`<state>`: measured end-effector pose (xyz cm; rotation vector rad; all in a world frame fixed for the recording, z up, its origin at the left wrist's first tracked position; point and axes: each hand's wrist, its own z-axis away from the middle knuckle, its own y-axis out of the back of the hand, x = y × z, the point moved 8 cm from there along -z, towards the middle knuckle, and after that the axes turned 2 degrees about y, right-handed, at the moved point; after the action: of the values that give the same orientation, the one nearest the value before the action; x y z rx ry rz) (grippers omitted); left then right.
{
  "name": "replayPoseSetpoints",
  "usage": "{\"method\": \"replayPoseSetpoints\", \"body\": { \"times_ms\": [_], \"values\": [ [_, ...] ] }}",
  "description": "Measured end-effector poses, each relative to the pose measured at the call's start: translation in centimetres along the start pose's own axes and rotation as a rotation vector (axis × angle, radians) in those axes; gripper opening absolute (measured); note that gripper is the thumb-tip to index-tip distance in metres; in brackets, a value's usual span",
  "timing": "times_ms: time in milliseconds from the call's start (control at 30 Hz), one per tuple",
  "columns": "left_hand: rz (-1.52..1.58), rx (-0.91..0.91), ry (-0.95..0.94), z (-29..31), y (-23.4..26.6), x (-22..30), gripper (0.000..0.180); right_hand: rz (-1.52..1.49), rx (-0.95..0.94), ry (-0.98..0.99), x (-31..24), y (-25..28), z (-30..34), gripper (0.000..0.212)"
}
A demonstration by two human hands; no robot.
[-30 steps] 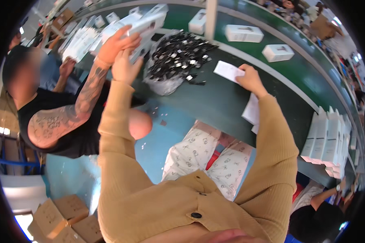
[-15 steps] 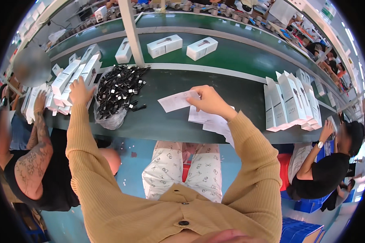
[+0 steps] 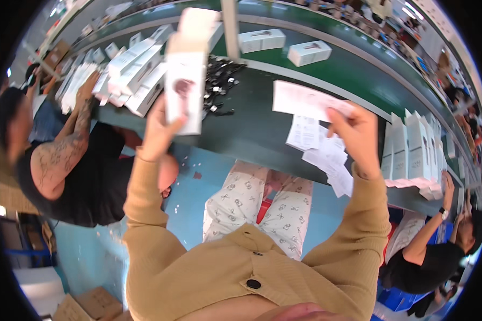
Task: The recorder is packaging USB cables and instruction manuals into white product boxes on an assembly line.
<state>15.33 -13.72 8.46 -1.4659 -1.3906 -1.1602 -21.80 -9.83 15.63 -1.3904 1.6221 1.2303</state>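
My left hand [image 3: 160, 125] grips a tall white box [image 3: 186, 99] with a dark product picture, held upright with its top flap raised. Between the thumb and fingers of my right hand [image 3: 356, 134] is a folded paper leaflet [image 3: 305, 100], its free end pointing left. Just below that hand, more printed leaflets [image 3: 326, 155] lie fanned out and hang over the table edge. Behind the held box sits a heap of black cables [image 3: 222, 83] with pale connectors, partly hidden by it.
White boxes are stacked at left [image 3: 131, 75] and stand with raised flaps at right [image 3: 412, 150]. Two boxes lie on the green conveyor [image 3: 359, 85] beyond the table. A co-worker with a tattooed arm [image 3: 59, 160] sits at left; another co-worker [image 3: 423, 262] sits at right.
My left hand has lifted a box from the left stack and brought it nearer. My right hand has raised the leaflet and turned it. The whole view has shifted.
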Motion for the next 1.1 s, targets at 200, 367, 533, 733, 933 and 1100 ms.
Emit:
{"method": "replayPoseSetpoints", "body": {
  "times_ms": [200, 367, 533, 733, 933, 1100],
  "values": [
    [0.185, -0.227, 0.113, 6.9, -7.7, -4.3, 0.080, 0.118, 0.073, 0.214, -5.7, 1.0, 1.5, 0.015],
    [0.119, -0.384, 0.283, 9.6, -10.5, -6.2, 0.086, 0.417, -0.095, 0.307, -8.6, -1.0, 1.8, 0.017],
    [0.093, -0.380, 0.249, 10.8, -11.3, -6.5, 0.087, 0.625, -0.398, 0.372, -7.1, -5.0, 1.6, 0.009],
    [0.116, -0.348, 0.321, 12.3, -11.4, -8.0, 0.088, 0.656, -0.450, 0.411, -5.9, -6.5, 0.5, 0.014],
    [0.184, -0.309, 0.386, 13.5, -10.6, -9.7, 0.089, 0.574, -0.519, 0.489, -3.8, -12.3, -0.2, 0.021],
    [0.251, -0.155, 0.394, 16.0, -8.3, -11.9, 0.093, 0.512, -0.177, 0.409, 3.6, -13.8, -6.8, 0.022]
  ]
}}
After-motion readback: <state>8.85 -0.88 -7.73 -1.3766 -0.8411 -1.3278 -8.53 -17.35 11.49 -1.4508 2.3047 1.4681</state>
